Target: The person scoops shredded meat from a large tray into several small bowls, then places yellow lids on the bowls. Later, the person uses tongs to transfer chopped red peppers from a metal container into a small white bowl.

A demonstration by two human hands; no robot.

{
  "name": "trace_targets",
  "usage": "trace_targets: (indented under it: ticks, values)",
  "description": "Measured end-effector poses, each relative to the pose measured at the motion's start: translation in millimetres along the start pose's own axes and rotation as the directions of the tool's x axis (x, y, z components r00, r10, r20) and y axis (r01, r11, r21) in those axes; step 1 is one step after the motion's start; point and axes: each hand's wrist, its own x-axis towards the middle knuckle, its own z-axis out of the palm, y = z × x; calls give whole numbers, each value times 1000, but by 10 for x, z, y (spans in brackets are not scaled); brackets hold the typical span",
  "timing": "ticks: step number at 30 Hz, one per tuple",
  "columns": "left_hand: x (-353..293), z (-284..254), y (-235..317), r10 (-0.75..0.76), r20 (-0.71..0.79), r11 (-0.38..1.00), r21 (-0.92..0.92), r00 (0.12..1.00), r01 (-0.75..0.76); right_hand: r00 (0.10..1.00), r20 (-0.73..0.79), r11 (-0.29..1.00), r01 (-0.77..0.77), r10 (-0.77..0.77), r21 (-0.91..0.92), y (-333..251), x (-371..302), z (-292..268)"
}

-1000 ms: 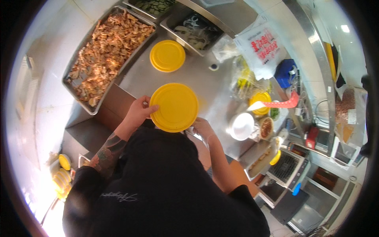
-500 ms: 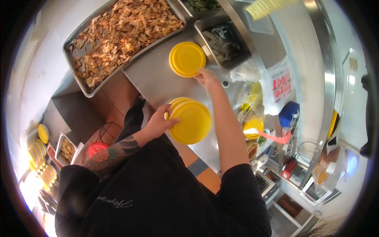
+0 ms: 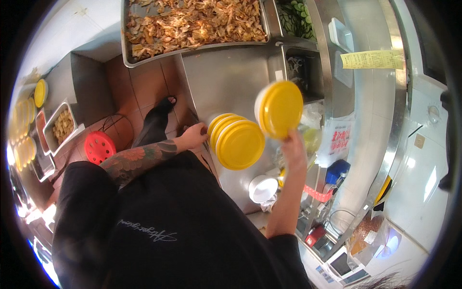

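Raised over the counter is a white bowl with a yellow lid (image 3: 281, 110), tilted on its side. My right hand (image 3: 293, 144) is closed on its near rim, slightly blurred. To its left stands a leaning stack of yellow-lidded white bowls (image 3: 239, 144), close to the counter's left edge. My left hand (image 3: 192, 137) is at the stack's left side, fingertips close against the rims and not wrapped over the lids; its fingers show only in part. An open white bowl (image 3: 263, 188) lies near the stack's lower right.
The steel counter (image 3: 226, 72) holds a large tray of browned food pieces (image 3: 197, 26) at the far side. Beside it are a pan of green slices (image 3: 296, 19) and a dark pan (image 3: 304, 72). A red stool (image 3: 100, 147) stands on the floor at left.
My right hand has lifted the yellow-lidded bowl off the counter and moved it right. My left thumb has come off the stack's top lid. The view has shifted, and a white bowl now shows.
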Motion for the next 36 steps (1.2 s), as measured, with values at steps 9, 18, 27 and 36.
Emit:
trace_targets:
  ticks: [9,18,27,36]
  values:
    - [-148,289,-7,-91,-248,985,-164,964,51,951,-32,943,-310,308,-122,219,-1153,169]
    - [-892,-217,-394,-251,-458,917,-395,853,58,949,265,942,-79,171,-325,-46,-1077,1059]
    - [-2138,-2501,-1254,-307,-584,742,-641,752,-195,784,591,947,17,187,-321,-992,-1050,3779]
    - [-3009,-5759,-2185,-232,-797,931,-348,557,-110,672,727,988,-45,140,-148,-1517,-716,7080]
